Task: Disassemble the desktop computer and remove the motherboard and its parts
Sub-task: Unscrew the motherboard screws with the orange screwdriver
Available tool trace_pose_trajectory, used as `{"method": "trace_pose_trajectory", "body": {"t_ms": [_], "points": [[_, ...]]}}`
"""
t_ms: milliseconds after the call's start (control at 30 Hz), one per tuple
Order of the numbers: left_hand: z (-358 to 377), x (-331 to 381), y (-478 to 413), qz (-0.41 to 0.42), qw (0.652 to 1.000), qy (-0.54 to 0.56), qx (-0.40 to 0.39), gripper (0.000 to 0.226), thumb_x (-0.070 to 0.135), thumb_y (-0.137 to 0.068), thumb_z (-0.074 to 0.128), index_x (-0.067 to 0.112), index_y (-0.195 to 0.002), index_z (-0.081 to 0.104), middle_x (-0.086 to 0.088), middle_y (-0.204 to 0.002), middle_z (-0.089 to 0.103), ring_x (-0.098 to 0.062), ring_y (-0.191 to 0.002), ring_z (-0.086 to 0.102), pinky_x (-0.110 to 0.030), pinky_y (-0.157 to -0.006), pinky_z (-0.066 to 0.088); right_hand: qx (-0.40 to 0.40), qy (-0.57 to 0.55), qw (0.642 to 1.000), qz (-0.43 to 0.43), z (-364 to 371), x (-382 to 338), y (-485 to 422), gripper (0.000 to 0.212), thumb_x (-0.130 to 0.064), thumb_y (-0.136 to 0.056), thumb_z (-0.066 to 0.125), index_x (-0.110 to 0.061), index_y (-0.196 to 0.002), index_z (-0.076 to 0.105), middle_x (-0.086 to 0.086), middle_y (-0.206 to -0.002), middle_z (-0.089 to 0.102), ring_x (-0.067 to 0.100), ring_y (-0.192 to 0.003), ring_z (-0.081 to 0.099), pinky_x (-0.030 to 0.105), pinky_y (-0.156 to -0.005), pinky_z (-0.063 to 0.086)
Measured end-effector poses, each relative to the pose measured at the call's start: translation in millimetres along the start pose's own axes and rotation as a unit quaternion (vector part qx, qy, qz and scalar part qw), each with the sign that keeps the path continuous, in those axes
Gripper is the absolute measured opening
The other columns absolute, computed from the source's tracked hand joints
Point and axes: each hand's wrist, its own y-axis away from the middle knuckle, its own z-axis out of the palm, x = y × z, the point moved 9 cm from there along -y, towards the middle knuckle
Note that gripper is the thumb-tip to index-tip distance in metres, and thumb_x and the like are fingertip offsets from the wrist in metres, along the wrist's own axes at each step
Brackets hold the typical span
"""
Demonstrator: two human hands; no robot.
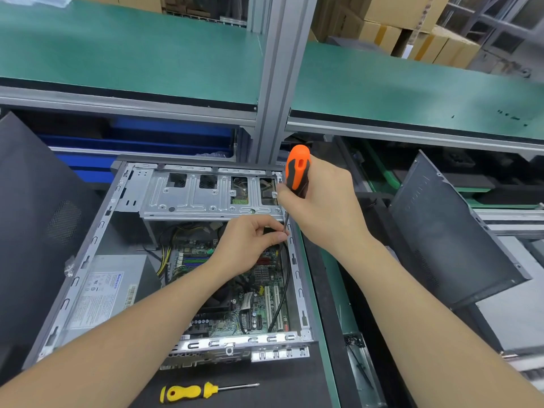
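Only 1 camera looks here. It sits on the person's head, above the open computer case (182, 254), and looks forward and down into it from close by. Past the case, it sees green shelves (132, 54).

A white rating label (101, 298) is lying on top of the grey power supply (117, 278) inside the open computer case (97, 231), carrying a blue brand word, rows of small print, round marks and a barcode strip at its edge, but all of it is showing too small and blurred to read. Faint raised lettering is showing on the dark side panel (447, 231) leaning at the right, equally illegible.
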Motion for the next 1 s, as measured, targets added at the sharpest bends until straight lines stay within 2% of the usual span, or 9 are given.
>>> {"method": "trace_pose_trajectory", "body": {"t_ms": [233,400,1000], "points": [[0.5,-2.2,-1.0,-0.003,1.000,0.007,0.003,0.008,0.032,-0.089,0.081,0.036,-0.083,0.078,0.012,-0.048,0.029,-0.008,-0.050,0.026,-0.020,-0.048,0.017,-0.004,0.005,1.000,-0.001,0.9,-0.5,0.1,0.030,-0.022,-0.094,0.065,-0.011,-0.074,0.044,0.002,-0.064,0.046,0.019,-0.061,0.043,0.036,-0.060,0.041],[1.4,-2.1,-1.1,-0.003,1.000,0.012,0.006,0.002,0.030,-0.089,0.080,0.029,-0.088,0.079,0.012,-0.047,0.029,-0.007,-0.049,0.027,-0.020,-0.048,0.018,-0.007,0.004,1.000,0.001,-1.6,0.0,-1.1,0.027,-0.021,-0.094,0.064,-0.005,-0.078,0.049,0.009,-0.067,0.051,0.023,-0.064,0.046,0.040,-0.063,0.043],[0.0,-0.6,-0.4,-0.006,1.000,0.006,0.014,0.007,0.025,-0.090,0.080,0.018,-0.092,0.080,0.013,-0.045,0.030,-0.007,-0.048,0.029,-0.019,-0.048,0.020,-0.009,0.007,1.000,0.005,-1.8,-1.1,-1.4,0.029,-0.020,-0.093,0.065,-0.006,-0.075,0.047,0.008,-0.066,0.050,0.022,-0.063,0.043,0.037,-0.062,0.040]]}}
